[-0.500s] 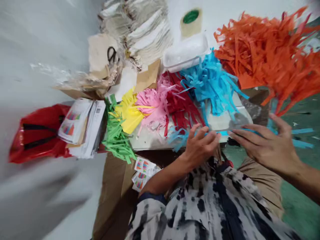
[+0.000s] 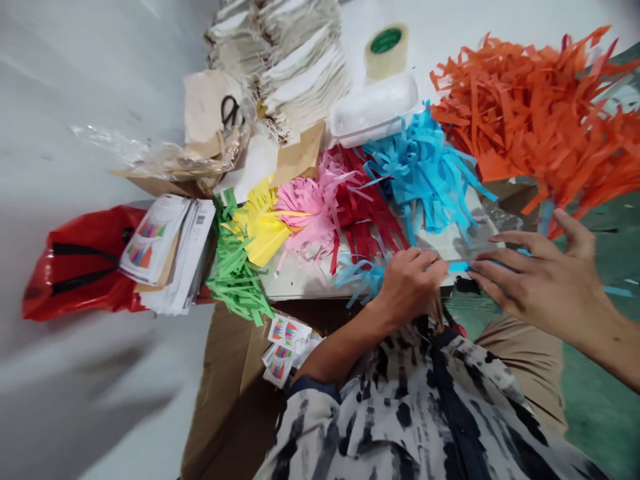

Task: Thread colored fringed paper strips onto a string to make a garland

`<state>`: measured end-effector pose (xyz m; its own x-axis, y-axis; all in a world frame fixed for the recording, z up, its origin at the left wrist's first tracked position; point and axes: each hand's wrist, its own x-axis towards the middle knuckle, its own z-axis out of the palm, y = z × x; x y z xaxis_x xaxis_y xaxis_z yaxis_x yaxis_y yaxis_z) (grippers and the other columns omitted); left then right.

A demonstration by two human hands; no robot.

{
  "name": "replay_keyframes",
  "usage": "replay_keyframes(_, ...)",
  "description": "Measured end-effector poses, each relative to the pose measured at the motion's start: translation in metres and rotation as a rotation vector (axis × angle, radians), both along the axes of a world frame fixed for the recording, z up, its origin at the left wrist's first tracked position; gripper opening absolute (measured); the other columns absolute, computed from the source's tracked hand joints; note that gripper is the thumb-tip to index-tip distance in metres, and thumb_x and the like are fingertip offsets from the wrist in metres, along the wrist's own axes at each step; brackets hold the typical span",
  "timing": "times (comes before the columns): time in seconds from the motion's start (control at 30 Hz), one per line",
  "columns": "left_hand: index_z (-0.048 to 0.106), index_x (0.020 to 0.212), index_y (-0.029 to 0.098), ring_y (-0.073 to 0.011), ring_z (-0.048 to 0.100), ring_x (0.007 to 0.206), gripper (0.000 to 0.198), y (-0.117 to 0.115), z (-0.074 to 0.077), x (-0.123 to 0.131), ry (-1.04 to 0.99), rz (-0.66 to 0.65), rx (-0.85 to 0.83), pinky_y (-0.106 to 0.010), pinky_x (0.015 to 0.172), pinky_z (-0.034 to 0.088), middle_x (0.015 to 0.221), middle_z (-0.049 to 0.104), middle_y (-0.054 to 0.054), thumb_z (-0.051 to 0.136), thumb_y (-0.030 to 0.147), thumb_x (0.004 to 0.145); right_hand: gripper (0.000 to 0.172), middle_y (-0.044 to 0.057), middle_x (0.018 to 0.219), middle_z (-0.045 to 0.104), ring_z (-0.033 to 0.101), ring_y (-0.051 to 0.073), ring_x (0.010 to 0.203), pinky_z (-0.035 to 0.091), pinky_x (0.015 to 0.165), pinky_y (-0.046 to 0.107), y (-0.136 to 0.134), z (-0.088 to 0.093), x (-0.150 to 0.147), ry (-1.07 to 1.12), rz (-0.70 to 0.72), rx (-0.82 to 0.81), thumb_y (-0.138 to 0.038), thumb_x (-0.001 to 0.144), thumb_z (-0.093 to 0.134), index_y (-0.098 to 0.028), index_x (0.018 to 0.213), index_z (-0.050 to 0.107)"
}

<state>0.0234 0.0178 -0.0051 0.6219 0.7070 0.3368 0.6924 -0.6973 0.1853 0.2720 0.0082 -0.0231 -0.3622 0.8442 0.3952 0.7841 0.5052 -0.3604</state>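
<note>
A blue tissue-paper tassel [image 2: 459, 266] stretches between my two hands at the table's front edge. My left hand [image 2: 413, 280] is closed around it, its fingers curled over the twisted middle. The tassel's cut fringe fans out to the left of that hand. On the other side, my right hand [image 2: 545, 283] has its fingertips on the twisted part, with thumb raised and fingers long. A few blue strips stick out beyond it. Just behind my hands lies a pile of blue tassels [image 2: 420, 173].
Orange tassels [image 2: 540, 113] heap up at right. Dark red [image 2: 367, 207], pink [image 2: 310, 207], yellow [image 2: 265, 233] and green tassels [image 2: 240, 287] lie leftward. Behind are a white tray [image 2: 375, 110], a tape roll [image 2: 386, 57] and stacked off-white bundles [image 2: 305, 73]. Printed cards [image 2: 153, 240] rest on a red bag [image 2: 85, 260].
The left hand's fingers have closed more tightly over the tassel. My right hand has shifted slightly to the right, staying at the twisted part. The view has moved a little.
</note>
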Motion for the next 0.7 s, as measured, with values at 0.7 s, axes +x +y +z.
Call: replay_keyframes(0.7, 0.069, 0.100, 0.021, -0.0217, 0.058, 0.094, 0.030, 0.000, 0.005, -0.009, 0.135, 0.188, -0.091, -0.040, 0.077, 0.035, 0.099, 0.068, -0.005, 0.051, 0.043, 0.109, 0.037, 0.004, 0.096, 0.071, 0.060, 0.032, 0.106, 0.031, 0.116, 0.065, 0.012, 0.013, 0.000, -0.063, 0.108, 0.007, -0.053, 0.107, 0.045, -0.028, 0.098, 0.071)
